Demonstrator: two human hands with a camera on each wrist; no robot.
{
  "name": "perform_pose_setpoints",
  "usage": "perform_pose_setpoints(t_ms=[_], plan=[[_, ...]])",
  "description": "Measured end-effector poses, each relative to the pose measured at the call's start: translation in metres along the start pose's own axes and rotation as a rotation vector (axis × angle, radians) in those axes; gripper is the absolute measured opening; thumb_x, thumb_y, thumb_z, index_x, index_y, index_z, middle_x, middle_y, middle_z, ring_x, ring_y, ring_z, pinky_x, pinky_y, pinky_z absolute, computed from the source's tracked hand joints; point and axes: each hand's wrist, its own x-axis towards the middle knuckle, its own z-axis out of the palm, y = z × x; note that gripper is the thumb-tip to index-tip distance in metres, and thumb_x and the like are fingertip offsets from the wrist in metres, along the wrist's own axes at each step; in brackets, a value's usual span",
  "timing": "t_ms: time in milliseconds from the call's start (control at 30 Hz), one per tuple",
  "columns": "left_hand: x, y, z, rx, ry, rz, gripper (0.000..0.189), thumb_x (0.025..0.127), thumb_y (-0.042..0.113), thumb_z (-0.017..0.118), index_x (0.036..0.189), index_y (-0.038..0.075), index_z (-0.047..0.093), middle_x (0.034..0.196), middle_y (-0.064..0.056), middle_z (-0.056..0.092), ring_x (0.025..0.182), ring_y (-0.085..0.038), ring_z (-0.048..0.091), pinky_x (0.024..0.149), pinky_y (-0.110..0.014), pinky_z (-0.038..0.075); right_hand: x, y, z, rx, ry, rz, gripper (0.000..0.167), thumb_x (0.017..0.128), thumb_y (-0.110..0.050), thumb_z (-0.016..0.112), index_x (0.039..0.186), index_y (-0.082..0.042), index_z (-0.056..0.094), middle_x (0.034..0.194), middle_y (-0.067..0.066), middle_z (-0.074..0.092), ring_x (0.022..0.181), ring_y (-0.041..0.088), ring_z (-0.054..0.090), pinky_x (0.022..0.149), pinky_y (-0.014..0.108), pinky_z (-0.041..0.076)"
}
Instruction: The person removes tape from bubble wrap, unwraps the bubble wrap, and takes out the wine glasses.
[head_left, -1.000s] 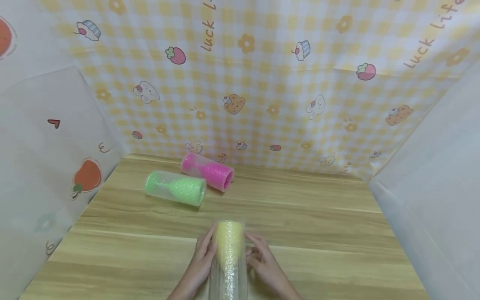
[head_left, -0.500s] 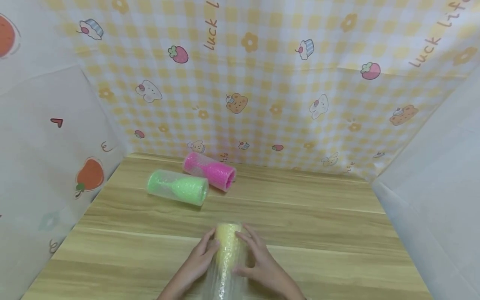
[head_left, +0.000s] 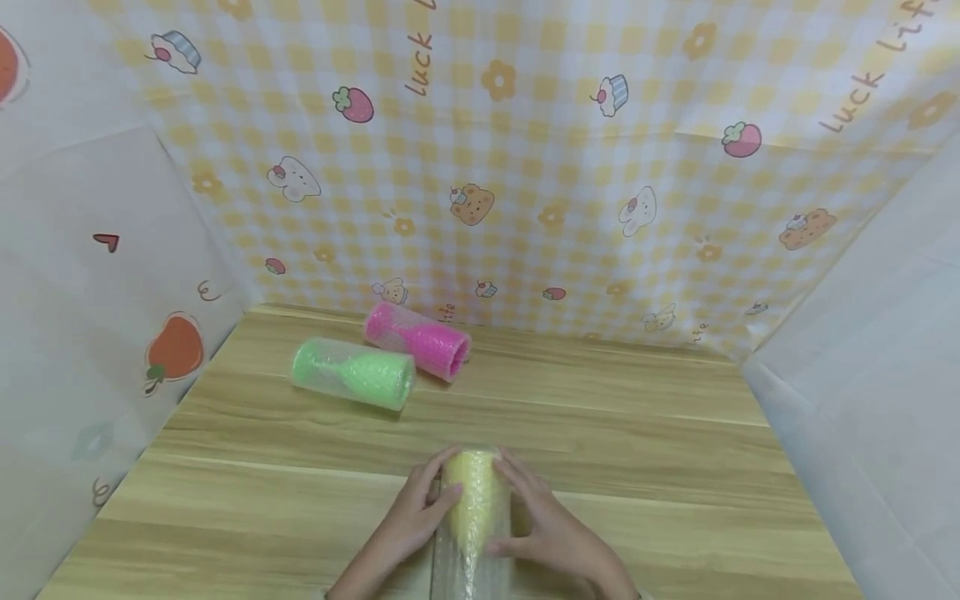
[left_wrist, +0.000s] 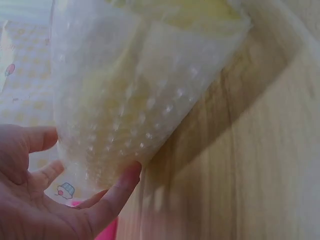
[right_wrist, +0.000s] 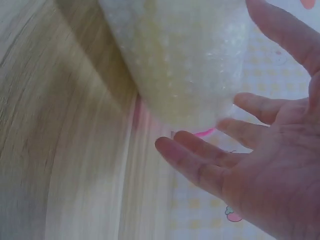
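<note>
Left hand (head_left: pixel 415 510), loosely curved, holds wrapped yellow roll (head_left: pixel 476 505).

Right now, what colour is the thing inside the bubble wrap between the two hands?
Yellow; the wrapped item shows its colour best in the head view.

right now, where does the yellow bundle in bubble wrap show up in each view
Head: yellow bundle, bottom centre, between left hand and right hand.
Left wrist: upper middle, running out of the top edge.
Right wrist: upper middle, also cut by the top edge.
Shared landmark: checked cloth, top in head, left side in left wrist, right half in right wrist.
</note>
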Motion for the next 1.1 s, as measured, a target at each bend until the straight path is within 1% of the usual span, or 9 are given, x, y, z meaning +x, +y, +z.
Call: perform_pose_setpoints(t_ms=[100, 200, 267, 400, 500, 567, 700, 867, 1100], plan=[[0.001, 0.001, -0.001, 0.002, -0.005, 0.011, 0.053, 0.093, 0.03, 0.054, 0.141, 0.016, 0.037, 0.13, -0.027, 0.038, 0.108, -0.036, 0.049, 0.077, -0.045, 0.054, -0.002, -0.003, -0.001, 0.021, 0.012, 0.022, 0.087, 0.082, -0.042, 0.065, 0.15, -0.019, 0.016, 0.157, 0.007, 0.003, 0.139, 0.046, 0.01, 0.098, 0.074, 0.022], [0.004, 0.003, -0.001, 0.002, -0.029, 0.0, 0.054, 0.092, 0.031, 0.056, 0.14, 0.015, 0.037, 0.129, -0.026, 0.038, 0.097, -0.029, 0.052, 0.072, -0.034, 0.053, -0.002, -0.008, 0.0, 0.024, 0.072, 0.038, 0.078, 0.086, -0.039, 0.061, 0.148, -0.012, 0.021, 0.155, 0.014, 0.011, 0.137, 0.047, 0.016, 0.097, 0.074, 0.023], [0.006, 0.005, 0.0, 0.007, -0.047, -0.012, 0.055, 0.091, 0.032, 0.056, 0.139, 0.015, 0.037, 0.125, -0.024, 0.04, 0.09, -0.023, 0.05, 0.068, -0.028, 0.05, -0.001, -0.013, 0.001, 0.011, 0.138, 0.05, 0.07, 0.089, -0.035, 0.058, 0.145, -0.008, 0.026, 0.152, 0.018, 0.02, 0.134, 0.046, 0.025, 0.098, 0.069, 0.03], [0.009, 0.01, 0.003, 0.015, -0.058, -0.027, 0.053, 0.09, 0.033, 0.058, 0.137, 0.016, 0.039, 0.123, -0.024, 0.039, 0.087, -0.022, 0.047, 0.067, -0.028, 0.047, -0.001, -0.025, 0.001, -0.058, 0.278, 0.091, 0.05, 0.091, -0.025, 0.057, 0.134, -0.004, 0.041, 0.137, 0.017, 0.041, 0.118, 0.041, 0.047, 0.091, 0.052, 0.049], [0.01, 0.013, 0.007, 0.029, -0.042, -0.026, 0.052, 0.089, 0.033, 0.059, 0.134, 0.016, 0.04, 0.124, -0.026, 0.037, 0.086, -0.023, 0.048, 0.064, -0.03, 0.048, -0.001, -0.032, 0.0, -0.103, 0.331, 0.121, 0.033, 0.09, -0.021, 0.058, 0.117, -0.004, 0.05, 0.115, 0.01, 0.053, 0.096, 0.023, 0.056, 0.076, 0.03, 0.054], [0.012, 0.016, 0.011, 0.054, -0.034, -0.022, 0.052, 0.088, 0.034, 0.06, 0.134, 0.017, 0.041, 0.122, -0.026, 0.035, 0.082, -0.023, 0.046, 0.063, -0.029, 0.045, -0.001, -0.034, -0.002, -0.118, 0.322, 0.126, 0.023, 0.09, -0.021, 0.059, 0.106, -0.005, 0.054, 0.097, 0.003, 0.056, 0.081, 0.011, 0.053, 0.065, 0.02, 0.05], [0.015, 0.02, 0.02, 0.153, -0.014, 0.026, 0.052, 0.088, 0.038, 0.06, 0.133, 0.019, 0.043, 0.124, -0.026, 0.033, 0.098, -0.035, 0.048, 0.066, -0.041, 0.051, -0.001, -0.033, -0.002, -0.103, 0.26, 0.153, 0.018, 0.09, -0.024, 0.059, 0.092, -0.008, 0.054, 0.074, -0.005, 0.05, 0.062, 0.0, 0.043, 0.054, 0.016, 0.042], [0.017, 0.023, 0.027, 0.212, -0.014, 0.049, 0.052, 0.088, 0.038, 0.06, 0.133, 0.021, 0.043, 0.121, -0.021, 0.034, 0.106, -0.042, 0.042, 0.068, -0.046, 0.051, -0.001, -0.027, 0.0, -0.081, 0.223, 0.219, 0.032, 0.088, -0.04, 0.059, 0.086, -0.01, 0.05, 0.07, -0.006, 0.045, 0.058, 0.001, 0.039, 0.049, 0.016, 0.039], [0.016, 0.022, 0.022, 0.217, -0.03, 0.057, 0.051, 0.088, 0.036, 0.06, 0.133, 0.019, 0.041, 0.121, -0.025, 0.034, 0.107, -0.043, 0.043, 0.068, -0.051, 0.051, 0.004, -0.024, 0.002, -0.104, 0.199, 0.2, 0.038, 0.086, -0.045, 0.059, 0.086, -0.009, 0.049, 0.066, -0.007, 0.042, 0.054, 0.0, 0.035, 0.047, 0.016, 0.036]])
